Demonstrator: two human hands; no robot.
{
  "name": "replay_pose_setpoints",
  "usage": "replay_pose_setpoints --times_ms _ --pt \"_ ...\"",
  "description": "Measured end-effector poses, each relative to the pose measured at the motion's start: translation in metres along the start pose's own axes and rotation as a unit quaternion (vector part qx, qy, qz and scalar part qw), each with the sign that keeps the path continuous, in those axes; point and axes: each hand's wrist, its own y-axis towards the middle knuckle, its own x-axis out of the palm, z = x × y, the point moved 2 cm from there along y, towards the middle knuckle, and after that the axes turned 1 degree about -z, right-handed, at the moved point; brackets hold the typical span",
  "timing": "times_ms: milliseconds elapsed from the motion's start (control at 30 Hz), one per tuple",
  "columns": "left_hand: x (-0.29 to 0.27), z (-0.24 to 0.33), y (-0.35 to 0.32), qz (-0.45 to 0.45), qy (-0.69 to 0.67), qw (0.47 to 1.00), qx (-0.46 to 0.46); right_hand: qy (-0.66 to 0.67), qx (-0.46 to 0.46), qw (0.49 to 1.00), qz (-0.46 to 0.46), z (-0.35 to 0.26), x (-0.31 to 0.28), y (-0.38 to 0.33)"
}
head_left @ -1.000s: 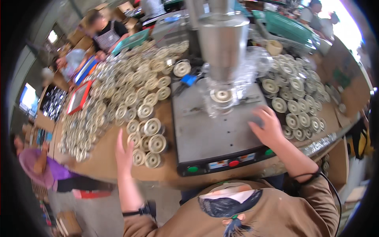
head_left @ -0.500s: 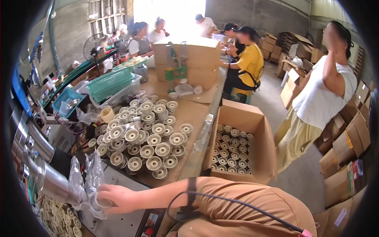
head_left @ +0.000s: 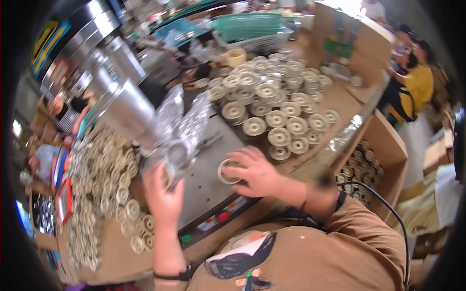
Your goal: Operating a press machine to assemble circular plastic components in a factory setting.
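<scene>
My right hand [head_left: 255, 174] has its fingers closed round a round off-white plastic piece with a raised rim [head_left: 230, 171], above the grey metal machine bed [head_left: 196, 186]. On the other side my left hand [head_left: 164, 196] grips a cream plastic disc [head_left: 168, 176], seen nearly edge-on and blurred. Just beyond both hands a round metal holder [head_left: 178, 154] stands below the shiny cylindrical press head [head_left: 127, 110]. Crumpled clear plastic film [head_left: 187, 121] rises around that holder. Neither hand touches the press head.
Off-white spools [head_left: 279, 119] are heaped beyond my right hand. Cream discs [head_left: 104, 169] spread across the table at left. A red button [head_left: 224, 216] and green button [head_left: 186, 238] sit on the machine's front edge. At right stands a cardboard box [head_left: 386, 150] of spools; people sit behind.
My view has swung left and down. My right hand has drawn back from the holder and now carries a round piece. My left hand has come into view with a disc.
</scene>
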Motion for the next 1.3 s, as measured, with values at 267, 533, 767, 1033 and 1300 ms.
replay_pose_setpoints --times_ms 267,533,767,1033,1300 --pt "0.054 -0.002 0.044 -0.081 0.084 0.989 -0.087 0.043 0.179 0.965 0.185 0.051 -0.041 -0.035" --pt "0.055 -0.007 0.06 -0.129 0.089 0.976 -0.151 -0.163 0.463 0.783 0.382 0.225 -0.12 -0.097" --pt "0.046 -0.007 0.049 -0.119 0.135 0.982 -0.06 -0.132 0.6 0.76 0.214 0.334 -0.141 -0.126" --pt "-0.002 -0.008 0.001 -0.141 0.067 0.987 -0.042 -0.205 0.186 0.95 0.146 0.179 -0.087 -0.07" --pt "-0.061 -0.006 -0.123 -0.32 0.148 0.927 -0.127 0.01 -0.041 0.976 -0.214 0.023 -0.033 -0.027"
